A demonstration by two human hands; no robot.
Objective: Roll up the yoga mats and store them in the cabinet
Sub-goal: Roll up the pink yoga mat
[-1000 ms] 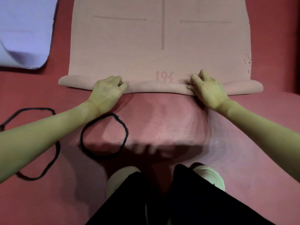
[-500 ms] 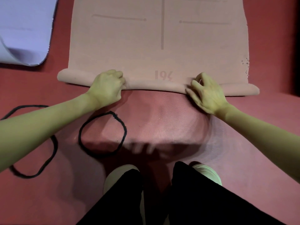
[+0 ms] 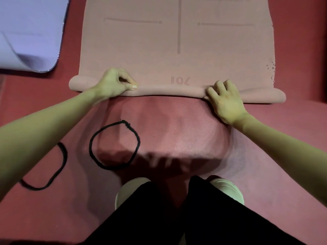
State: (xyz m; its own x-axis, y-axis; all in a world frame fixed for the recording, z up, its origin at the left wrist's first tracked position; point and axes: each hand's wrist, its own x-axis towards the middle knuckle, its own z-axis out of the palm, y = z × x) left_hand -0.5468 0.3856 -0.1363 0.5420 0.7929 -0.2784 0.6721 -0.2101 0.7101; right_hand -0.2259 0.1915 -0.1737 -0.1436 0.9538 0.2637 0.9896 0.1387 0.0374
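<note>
A pink yoga mat [image 3: 150,50] lies flat on the red floor and stretches away from me. Its near end is curled into a thin roll [image 3: 169,90] that runs from left to right. My left hand [image 3: 115,84] grips the roll near its left end, fingers curled over the top. My right hand [image 3: 224,99] presses on the roll toward its right end, fingers spread over it. Printed lines and digits show on the flat part just beyond the roll.
A lilac mat [image 3: 26,32] lies at the far left with its corner curled. Two black elastic loops rest on the floor, one loop [image 3: 115,144] below my left hand and one loop [image 3: 53,170] under my left forearm. My feet [image 3: 131,190] stand close behind.
The roll has turned a little farther away from me and covers more of the printed digits. Both hands shifted with it, the right hand now flatter on top.
</note>
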